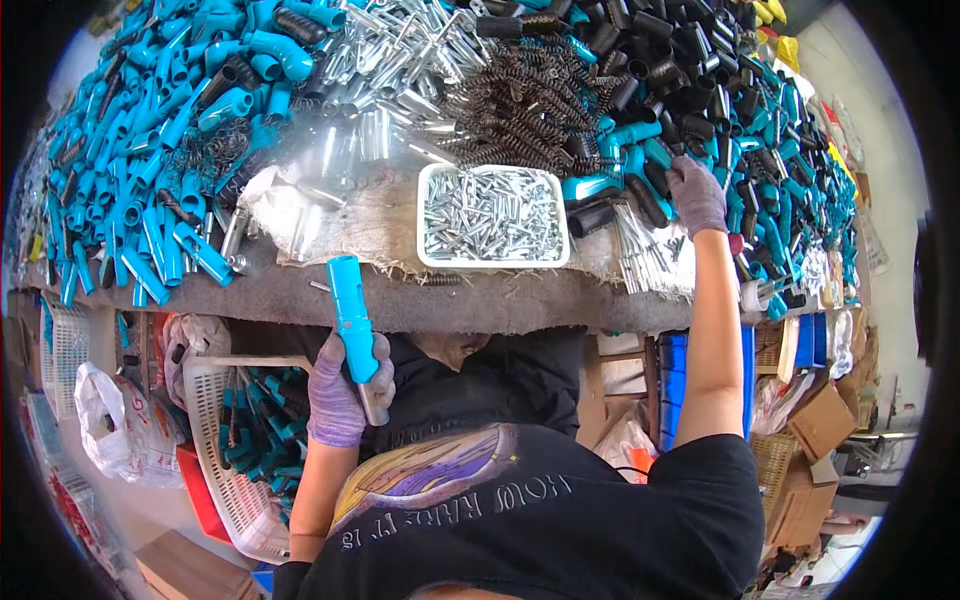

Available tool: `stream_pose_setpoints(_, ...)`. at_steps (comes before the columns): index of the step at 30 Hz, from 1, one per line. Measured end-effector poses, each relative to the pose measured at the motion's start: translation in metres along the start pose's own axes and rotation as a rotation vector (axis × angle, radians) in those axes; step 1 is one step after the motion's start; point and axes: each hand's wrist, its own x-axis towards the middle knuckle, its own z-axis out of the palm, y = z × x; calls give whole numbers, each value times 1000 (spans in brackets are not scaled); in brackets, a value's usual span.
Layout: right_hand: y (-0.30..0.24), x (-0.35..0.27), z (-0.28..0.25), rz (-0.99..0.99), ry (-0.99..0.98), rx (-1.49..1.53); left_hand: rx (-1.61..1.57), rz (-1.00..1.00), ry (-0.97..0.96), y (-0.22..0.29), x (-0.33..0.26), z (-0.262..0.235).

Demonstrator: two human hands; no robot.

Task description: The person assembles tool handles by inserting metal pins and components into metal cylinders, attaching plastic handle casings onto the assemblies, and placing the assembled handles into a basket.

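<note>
My left hand (334, 405), in a pale purple knit glove, grips a teal plastic tube (348, 300) upright in front of my body. A metal tube end (375, 405) sticks out below it. My right hand (698, 196), gloved the same way, reaches far right into a pile of teal and black plastic parts (640, 165). Its fingers are curled at the pile; what they hold, if anything, is hidden. Close beside that hand lies a bundle of thin metal rods (645, 250).
A white tray (424, 225) of small metal pins stands mid-bench. Behind it are heaped dark springs (530, 100) and silver metal pieces (400, 50). Teal tubes (150, 150) pile up at left, black tubes (690, 40) at back right. A white basket (215, 430) stands below the bench.
</note>
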Motion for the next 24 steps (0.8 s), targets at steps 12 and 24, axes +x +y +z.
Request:
stream_pose_setpoints(12, 17, -13, 4, -397, 106, -201, 35, -4, -3, -18, 9, 19)
stream_pose_setpoints(24, -6, -10, -35, -6, -265, 1693, 143, -63, -28, -27, 18, 24)
